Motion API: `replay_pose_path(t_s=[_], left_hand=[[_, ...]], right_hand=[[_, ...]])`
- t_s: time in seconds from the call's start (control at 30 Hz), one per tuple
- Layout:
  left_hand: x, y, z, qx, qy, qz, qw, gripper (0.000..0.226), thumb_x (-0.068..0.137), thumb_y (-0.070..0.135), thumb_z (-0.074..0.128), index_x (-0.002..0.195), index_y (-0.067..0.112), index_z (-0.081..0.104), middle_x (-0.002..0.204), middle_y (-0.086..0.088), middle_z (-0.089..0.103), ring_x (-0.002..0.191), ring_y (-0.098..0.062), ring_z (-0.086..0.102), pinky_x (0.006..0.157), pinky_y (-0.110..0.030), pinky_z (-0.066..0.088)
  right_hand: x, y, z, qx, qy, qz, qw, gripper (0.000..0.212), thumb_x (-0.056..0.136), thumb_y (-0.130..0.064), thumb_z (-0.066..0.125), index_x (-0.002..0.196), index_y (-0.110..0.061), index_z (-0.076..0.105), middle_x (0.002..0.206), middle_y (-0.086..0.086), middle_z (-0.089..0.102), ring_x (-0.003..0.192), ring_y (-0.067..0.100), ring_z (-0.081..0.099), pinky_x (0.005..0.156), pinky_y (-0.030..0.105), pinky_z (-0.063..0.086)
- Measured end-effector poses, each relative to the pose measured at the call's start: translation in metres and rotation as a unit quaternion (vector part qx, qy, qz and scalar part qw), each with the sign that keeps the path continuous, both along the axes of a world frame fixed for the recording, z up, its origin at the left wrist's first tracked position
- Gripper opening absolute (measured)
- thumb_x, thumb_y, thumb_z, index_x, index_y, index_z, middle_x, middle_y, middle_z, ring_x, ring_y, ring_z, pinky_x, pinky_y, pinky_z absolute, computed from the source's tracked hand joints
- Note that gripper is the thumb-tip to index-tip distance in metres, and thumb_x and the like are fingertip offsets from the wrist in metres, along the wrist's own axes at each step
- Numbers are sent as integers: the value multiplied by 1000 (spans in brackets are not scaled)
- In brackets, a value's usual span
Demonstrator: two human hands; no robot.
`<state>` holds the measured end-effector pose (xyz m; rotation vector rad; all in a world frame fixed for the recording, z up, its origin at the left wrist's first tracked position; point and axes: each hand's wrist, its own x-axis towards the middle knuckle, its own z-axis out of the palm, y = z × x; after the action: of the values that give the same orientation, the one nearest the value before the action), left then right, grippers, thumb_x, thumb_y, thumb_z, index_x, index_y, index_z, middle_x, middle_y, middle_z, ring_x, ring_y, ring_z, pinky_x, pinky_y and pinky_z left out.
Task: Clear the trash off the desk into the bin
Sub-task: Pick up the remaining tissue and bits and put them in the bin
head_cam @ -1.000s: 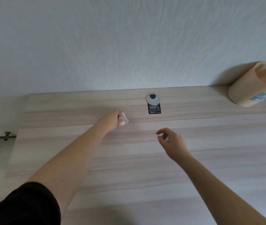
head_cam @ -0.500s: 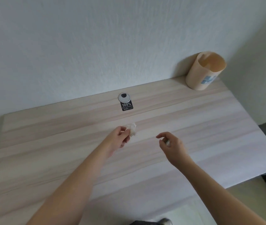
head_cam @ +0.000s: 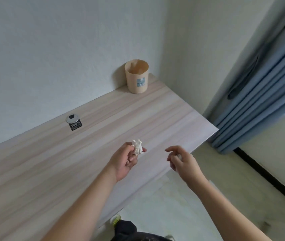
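A crumpled white paper ball is pinched in the fingertips of my left hand, just above the light wooden desk. To its right, my right hand hovers over the desk's front right edge with its fingers curled around a small white scrap that is mostly hidden. The tan bin, with a blue label and an open top, stands upright on the desk's far right corner against the wall, well beyond both hands.
A silver cable grommet and a black sticker sit near the desk's back edge. Blue curtains hang to the right of the desk. The pale floor lies below the desk's right edge.
My view has swung to the right, bringing the bin and curtains into sight. My left hand has carried the paper ball away from the grommet toward the desk's right end, while my right hand kept its curl.
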<state>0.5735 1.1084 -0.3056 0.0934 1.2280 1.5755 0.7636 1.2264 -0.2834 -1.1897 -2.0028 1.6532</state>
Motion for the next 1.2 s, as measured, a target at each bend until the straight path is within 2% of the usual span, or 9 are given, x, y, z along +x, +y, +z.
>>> replay_pose_path(t_s=[0.07,0.17,0.3,0.47,0.6,0.73,0.97,1.1,1.2], left_hand=[[26,18,1,-23,19,15,999,15,87,0,35,90,6,48,74,-13,69,38,-8,28,35,-18,19],[61,40,4,-37,20,14,999,18,86,0,33,90,14,45,65,-10,63,36,-10,28,34,-19,17],[94,65,10,-33,35,-33,998,26,89,6,34,102,16,54,61,-3,52,38,-10,26,33,-18,17],[107,92,17,-3,28,-49,998,19,77,5,34,80,9,53,55,-3,43,36,-12,24,34,-19,16],[90,113,15,4,33,-42,999,21,79,19,37,65,14,52,50,-3,38,36,-13,22,36,-19,16],[62,137,9,-57,90,-35,994,25,78,28,47,55,20,43,47,0,28,38,-15,17,37,-23,13],[9,173,15,-111,160,-27,981,20,63,18,47,51,20,30,49,1,23,45,-20,14,39,-24,16],[-21,191,15,-108,183,-3,977,25,70,21,49,51,23,33,50,2,26,43,-18,14,39,-22,15],[-41,199,16,-108,248,26,962,29,76,30,53,51,22,40,53,-3,32,40,-15,19,41,-21,15]], right_hand=[[31,11,3,9,14,-12,1000,40,78,-3,41,88,-34,64,69,-5,66,53,12,58,51,20,46],[72,29,8,6,32,-35,999,44,80,2,40,86,-33,65,73,0,67,57,17,63,55,24,53],[109,51,18,55,19,-23,998,43,80,0,43,90,-37,63,78,-6,68,52,12,60,51,24,51],[121,77,25,69,7,-23,997,34,89,-10,46,96,-40,61,75,-12,69,48,6,55,47,16,44],[106,98,22,52,2,-14,999,31,90,-11,46,94,-37,62,75,2,67,51,2,53,47,16,44],[75,128,16,56,-26,8,998,25,93,-20,46,93,-40,61,76,7,64,53,2,52,46,20,46],[11,182,21,90,-52,28,994,25,90,-17,45,85,-37,59,52,-12,51,47,0,48,42,13,38],[-23,206,21,126,-65,35,989,20,89,-23,46,83,-37,59,52,-13,47,43,3,41,36,12,31],[-45,220,21,145,-62,60,986,19,91,-22,47,84,-36,59,52,-14,42,43,4,37,37,15,31]])
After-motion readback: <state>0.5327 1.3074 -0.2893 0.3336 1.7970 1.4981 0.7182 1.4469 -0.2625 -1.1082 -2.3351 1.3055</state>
